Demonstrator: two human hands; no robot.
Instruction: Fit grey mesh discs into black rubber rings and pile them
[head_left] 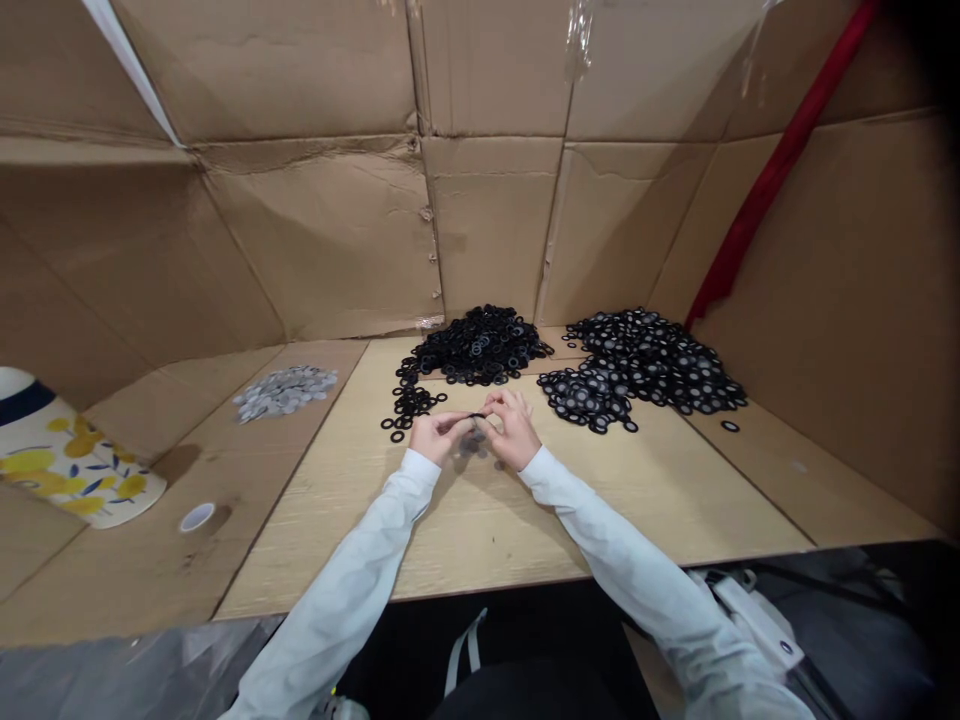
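My left hand (437, 435) and my right hand (512, 428) meet over the middle of the wooden board, both pinching one small black ring (475, 416) between their fingertips. Whether a disc sits inside that ring is too small to tell. Just below my hands, several small grey discs (472, 443) lie on the board, partly hidden. Behind my hands rises a pile of black rings (480, 345), with loose ones spilling to the left. To the right is a large heap of black rings with pale grey centres (652, 360).
A pile of flat grey discs (285, 391) lies at the left. Nearer are a white round lid-like piece (197, 517) and a floral-patterned cylinder (75, 455). Cardboard walls (495, 220) enclose the back and sides. A red strip (780, 170) hangs at the right.
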